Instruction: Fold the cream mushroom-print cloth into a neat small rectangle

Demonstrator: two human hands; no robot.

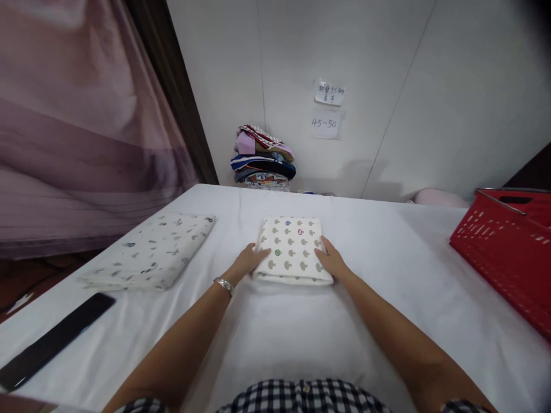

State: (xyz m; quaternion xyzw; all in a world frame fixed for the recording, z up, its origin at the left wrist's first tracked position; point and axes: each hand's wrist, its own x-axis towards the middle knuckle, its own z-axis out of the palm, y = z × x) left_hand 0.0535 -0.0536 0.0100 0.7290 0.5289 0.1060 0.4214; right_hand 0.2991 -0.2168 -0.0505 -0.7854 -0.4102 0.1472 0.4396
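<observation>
A folded white cloth (293,252) with a grey-green mushroom print and a few coloured mushrooms lies flat on the white-covered table, in the middle of the head view. My left hand (250,259) grips its left edge, thumb on top and the other fingers mostly hidden along the side. At the right edge my right hand (332,259) holds it the same way, thumb over the upper face. A silver bracelet (224,285) circles my left wrist. To the left lies a second folded cloth (155,249), white with small dark leaf-like motifs, touched by neither hand.
A dark flat strip-shaped object (55,338) lies at the table's left front. A red plastic basket (512,246) stands on the right. Behind the table rises a stack of folded fabrics (263,160) against the wall. A pink curtain (86,126) hangs at left.
</observation>
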